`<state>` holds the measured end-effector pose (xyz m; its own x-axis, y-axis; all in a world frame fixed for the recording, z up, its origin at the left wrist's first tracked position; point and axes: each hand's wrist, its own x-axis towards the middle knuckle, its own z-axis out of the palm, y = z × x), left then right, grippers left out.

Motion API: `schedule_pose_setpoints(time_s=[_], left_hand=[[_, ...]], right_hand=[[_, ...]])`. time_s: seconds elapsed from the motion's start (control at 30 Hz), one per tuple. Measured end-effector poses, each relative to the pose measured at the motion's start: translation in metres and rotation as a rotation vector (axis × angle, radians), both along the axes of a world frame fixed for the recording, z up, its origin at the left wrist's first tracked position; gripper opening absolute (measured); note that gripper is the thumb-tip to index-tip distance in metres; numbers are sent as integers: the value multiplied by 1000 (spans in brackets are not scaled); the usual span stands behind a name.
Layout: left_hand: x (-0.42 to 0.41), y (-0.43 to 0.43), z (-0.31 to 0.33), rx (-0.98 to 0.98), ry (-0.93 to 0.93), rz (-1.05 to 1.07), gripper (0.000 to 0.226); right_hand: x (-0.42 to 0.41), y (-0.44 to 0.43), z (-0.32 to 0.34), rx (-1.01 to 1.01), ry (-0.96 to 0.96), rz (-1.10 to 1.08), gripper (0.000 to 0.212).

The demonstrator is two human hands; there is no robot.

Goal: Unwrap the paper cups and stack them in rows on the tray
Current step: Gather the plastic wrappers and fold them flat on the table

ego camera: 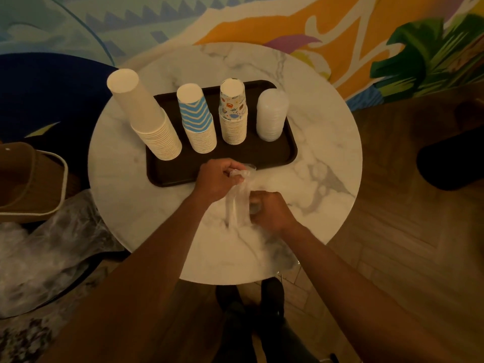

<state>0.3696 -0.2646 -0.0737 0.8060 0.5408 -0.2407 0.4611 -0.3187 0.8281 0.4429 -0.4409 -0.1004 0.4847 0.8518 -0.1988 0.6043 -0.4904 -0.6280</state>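
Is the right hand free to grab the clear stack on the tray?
Probably not yet: the right hand grips the plastic wrapper with the left hand; nothing stands between it and the clear stack.

The single head-worn wide-angle camera looks steeply down and forward from close above a round white marble table, which fills mid-frame. The left hand and right hand, gripping a crumpled clear plastic wrapper, sit near centre. A painted multicoloured wall bends across the top edge.
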Motion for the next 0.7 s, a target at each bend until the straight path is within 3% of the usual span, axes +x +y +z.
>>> schedule_pose_setpoints(time_s=[0.1,0.3,0.5,0.6,0.7], left_hand=[[7,-4,-12,62,30,49,23],[11,-16,-25,176,61,2,23],[4,-30,-39,408,147,-34,22],[4,-32,-37,415,153,-11,19],[5,-33,-33,422,156,21,17]], right_hand=[[5,-5,1,18,37,16,41],[11,-20,-2,5,132,58,28],[7,-38,9,68,148,-6,21],[-3,-52,19,170,241,-137,44],[-18,-71,23,113,194,22,79]])
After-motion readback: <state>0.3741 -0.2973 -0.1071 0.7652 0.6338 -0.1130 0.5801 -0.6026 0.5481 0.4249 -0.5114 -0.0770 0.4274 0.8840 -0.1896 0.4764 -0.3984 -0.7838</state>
